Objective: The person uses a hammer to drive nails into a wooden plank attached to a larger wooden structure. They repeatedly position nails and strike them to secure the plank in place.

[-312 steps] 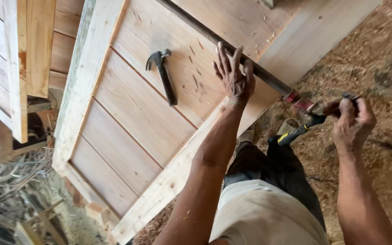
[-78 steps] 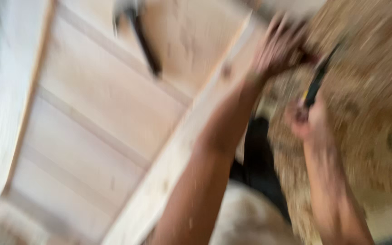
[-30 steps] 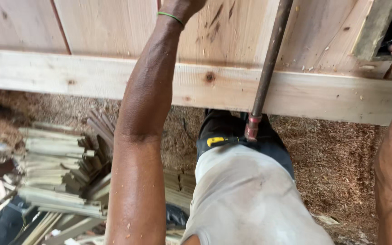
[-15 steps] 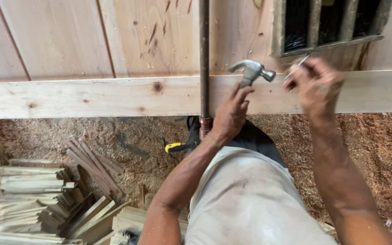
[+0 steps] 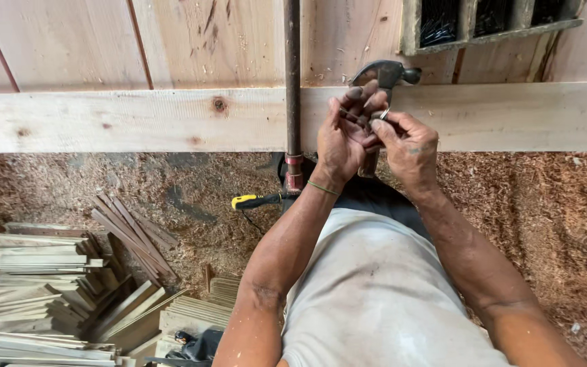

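Both hands meet over the pale wooden rail [image 5: 137,121]: the left hand [image 5: 345,136] grips the claw hammer [image 5: 382,75], while the right hand [image 5: 407,146] pinches something small against it, just beside a rusty pipe clamp [image 5: 292,81].

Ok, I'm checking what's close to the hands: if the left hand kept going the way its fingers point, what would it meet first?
The left hand points up the picture. Probably first comes the hammer head just past its fingertips, above the pale wooden plank; depth is unclear.
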